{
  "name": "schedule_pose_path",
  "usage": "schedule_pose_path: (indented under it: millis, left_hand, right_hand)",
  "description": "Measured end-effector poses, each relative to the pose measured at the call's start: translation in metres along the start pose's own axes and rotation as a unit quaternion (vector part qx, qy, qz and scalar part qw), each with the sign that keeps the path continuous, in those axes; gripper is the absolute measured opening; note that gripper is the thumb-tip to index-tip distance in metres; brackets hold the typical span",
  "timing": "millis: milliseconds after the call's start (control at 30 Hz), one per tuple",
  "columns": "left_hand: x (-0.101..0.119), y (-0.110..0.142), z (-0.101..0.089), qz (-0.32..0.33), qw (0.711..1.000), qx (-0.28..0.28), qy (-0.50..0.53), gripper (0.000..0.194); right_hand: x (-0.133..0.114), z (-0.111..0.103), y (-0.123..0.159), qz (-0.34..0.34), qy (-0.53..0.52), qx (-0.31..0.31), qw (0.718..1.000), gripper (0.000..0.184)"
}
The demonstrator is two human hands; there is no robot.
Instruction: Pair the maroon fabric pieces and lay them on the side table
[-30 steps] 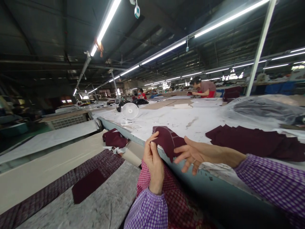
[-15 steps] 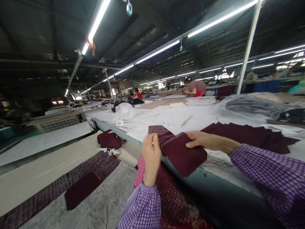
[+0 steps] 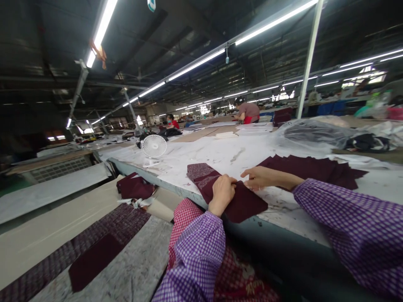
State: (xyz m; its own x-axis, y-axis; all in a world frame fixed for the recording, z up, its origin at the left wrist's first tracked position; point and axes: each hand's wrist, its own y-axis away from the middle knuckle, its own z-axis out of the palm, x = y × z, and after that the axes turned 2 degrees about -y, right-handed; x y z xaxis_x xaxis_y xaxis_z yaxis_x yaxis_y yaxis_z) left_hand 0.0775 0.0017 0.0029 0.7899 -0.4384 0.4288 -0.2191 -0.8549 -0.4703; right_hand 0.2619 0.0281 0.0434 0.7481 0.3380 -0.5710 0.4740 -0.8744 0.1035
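Observation:
A maroon cut fabric piece (image 3: 247, 203) lies at the near edge of the white-covered table, one corner hanging over. On its upper side, my left hand (image 3: 223, 193) is closed, with thumb and fingers pinching the fabric near its edge. My right hand (image 3: 260, 178) hovers by the far edge of that piece, its fingers apart and holding nothing visible. A speckled maroon fabric piece (image 3: 201, 171) lies partly beneath, to the left. Beyond my right wrist, a fanned stack of maroon pieces (image 3: 311, 170) rests on the table.
On the lower surface at left lie a long speckled strip (image 3: 75, 247), a maroon piece (image 3: 94, 260) and a crumpled maroon bundle (image 3: 135, 186). A white fan (image 3: 154, 145) stands on the table. Clear plastic sheeting (image 3: 311, 132) is at back right. Two people work farther off.
My left hand has moved right and down onto the maroon piece. My right hand has let go of it and lifted slightly away. The piece now sits lower against the table. The view has turned right.

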Motion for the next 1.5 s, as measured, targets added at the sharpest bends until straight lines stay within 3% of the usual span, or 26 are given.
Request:
schedule_pose_path:
  millis: [100,300,700,1167,1233,1367,1500]
  left_hand:
    - [-0.003,0.004,0.009,0.016,0.999,-0.023,-0.037,0.027]
    - [-0.002,0.008,0.010,0.027,0.998,-0.021,-0.057,0.026]
    - [0.002,0.010,0.007,0.046,0.995,-0.023,-0.086,0.027]
    - [0.007,0.011,0.001,0.060,0.985,-0.063,-0.146,0.037]
    - [0.007,0.011,0.000,0.061,0.984,-0.068,-0.153,0.036]
    - [0.008,0.012,0.002,0.058,0.983,-0.071,-0.158,0.036]
    - [0.010,0.010,0.001,0.061,0.984,-0.064,-0.154,0.035]
  right_hand:
    - [0.010,-0.004,-0.002,-0.090,0.087,0.065,0.990,0.031]
    - [0.010,0.003,-0.004,-0.208,0.210,0.094,0.951,0.026]
    - [0.006,0.012,-0.003,-0.228,0.318,0.110,0.914,0.022]
    - [0.004,0.021,-0.001,-0.262,0.497,0.102,0.821,0.018]
    - [0.003,0.015,0.000,-0.242,0.491,0.094,0.832,0.018]
    - [-0.003,0.007,0.001,-0.210,0.379,0.112,0.894,0.027]
    - [-0.009,0.014,0.001,-0.207,0.294,0.109,0.927,0.025]
